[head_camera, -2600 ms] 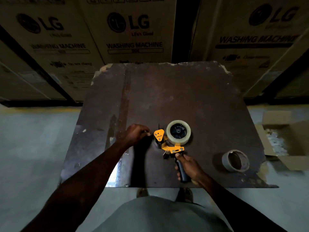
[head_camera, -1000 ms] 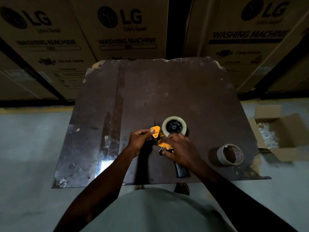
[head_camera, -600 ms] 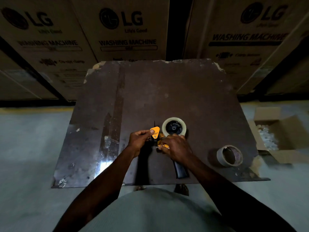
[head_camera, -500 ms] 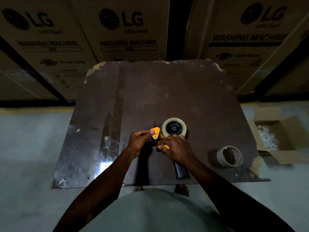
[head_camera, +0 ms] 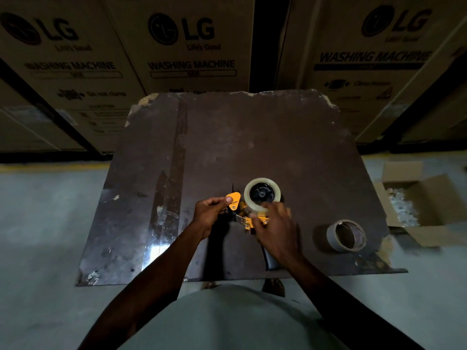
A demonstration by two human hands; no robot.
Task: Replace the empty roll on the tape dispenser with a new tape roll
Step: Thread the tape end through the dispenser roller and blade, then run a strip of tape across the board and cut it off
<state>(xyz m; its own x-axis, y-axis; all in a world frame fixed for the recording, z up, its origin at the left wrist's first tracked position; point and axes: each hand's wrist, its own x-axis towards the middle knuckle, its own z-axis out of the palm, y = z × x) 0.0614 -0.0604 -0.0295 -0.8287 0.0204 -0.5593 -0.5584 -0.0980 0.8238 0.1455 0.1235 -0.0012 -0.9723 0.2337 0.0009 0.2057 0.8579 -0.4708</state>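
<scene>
An orange tape dispenser point(head_camera: 233, 202) with a black handle lies flat on the dark table point(head_camera: 252, 137). A full roll of clear tape point(head_camera: 262, 194) sits on its black hub. My left hand point(head_camera: 209, 213) pinches the dispenser's orange front flap at its left end. My right hand point(head_camera: 275, 228) hovers over the frame just below the roll, fingers bent, fingertips at the roll's lower edge. The handle is mostly hidden under that hand. The empty brown cardboard core point(head_camera: 345, 234) lies on the table to the right.
Large cardboard washing-machine boxes point(head_camera: 192, 44) stand right behind the table. An open carton point(head_camera: 424, 205) with white filling sits on the floor to the right. The table's near edge point(head_camera: 252, 275) is close to my body, with chipped corners.
My right hand left the handle and came up onto the dispenser frame, and has now shifted slightly right toward the roll's lower edge. My left hand moved onto the orange flap and stays there.
</scene>
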